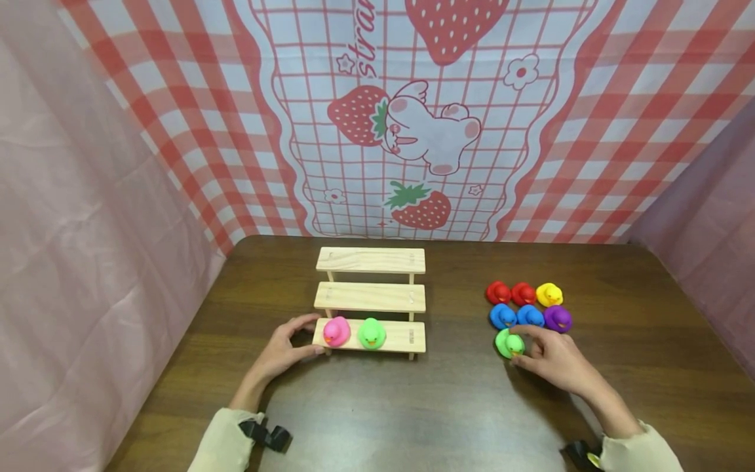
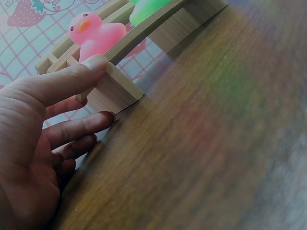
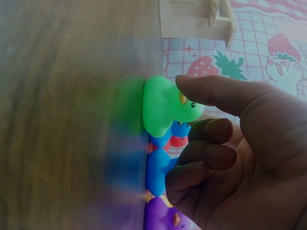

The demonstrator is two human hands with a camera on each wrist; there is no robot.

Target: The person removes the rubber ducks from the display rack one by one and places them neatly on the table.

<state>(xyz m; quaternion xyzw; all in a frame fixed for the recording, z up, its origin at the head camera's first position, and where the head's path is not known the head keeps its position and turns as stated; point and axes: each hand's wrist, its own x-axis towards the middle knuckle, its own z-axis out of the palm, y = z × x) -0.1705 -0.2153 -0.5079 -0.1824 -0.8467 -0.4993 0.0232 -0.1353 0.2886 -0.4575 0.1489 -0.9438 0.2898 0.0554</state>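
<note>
My left hand [image 1: 282, 347] holds the left end of the lowest step of a three-tier wooden display stand [image 1: 370, 298]. In the left wrist view, its thumb [image 2: 79, 79] lies along the front corner, with the other fingers beside the end leg. A pink rubber duck [image 1: 336, 332] and a green rubber duck [image 1: 371, 334] sit on that step. Over on the right, my right hand [image 1: 557, 359] pinches a second green duck [image 1: 508, 343] between thumb and index finger. The right wrist view shows this duck [image 3: 160, 108] upright at the tabletop, its remaining fingers curled beneath the thumb.
Behind the right hand, two red ducks [image 1: 510, 293] and a yellow duck [image 1: 550, 295] form a back row. Two blue ducks [image 1: 516, 316] and a purple duck [image 1: 558, 318] stand before them. A strawberry-print cloth [image 1: 436, 131] hangs behind the wooden table [image 1: 377, 406].
</note>
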